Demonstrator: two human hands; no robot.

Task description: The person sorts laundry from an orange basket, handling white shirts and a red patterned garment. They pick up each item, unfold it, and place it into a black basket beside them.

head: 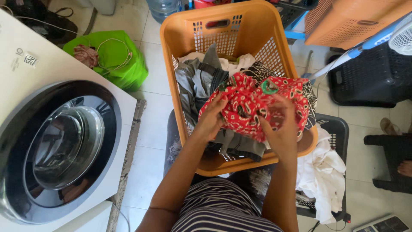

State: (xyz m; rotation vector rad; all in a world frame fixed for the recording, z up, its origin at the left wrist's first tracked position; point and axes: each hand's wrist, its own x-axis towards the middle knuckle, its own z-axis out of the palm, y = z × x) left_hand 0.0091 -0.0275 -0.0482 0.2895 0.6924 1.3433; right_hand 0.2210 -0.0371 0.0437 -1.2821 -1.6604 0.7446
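- Over the near half of an orange laundry basket (253,30), both hands held a red patterned cloth (253,105) bunched above the other laundry.
- The left hand (212,118) had its grip clamped on the cloth's left edge, fingers curled into the fabric.
- The right hand (281,129) had its grip closed on the cloth's lower right part, the thumb pressing into a fold.
- A small green ring-shaped trim (269,87) showed near the top of the red cloth.
- Beneath the cloth, grey garments (195,81) lay along the basket's left wall, with a white piece (234,64) toward its far wall.
- The basket sat on a dark grey crate (337,126), with white fabric (322,172) spilling from the crate's right side.
- To the left stood a white front-loading washing machine (64,146) with a round glass door.
- On the tiled floor by the far left lay a bright green bag (116,58).
- A second orange basket (352,19) stood at the far right above a black crate (369,77).
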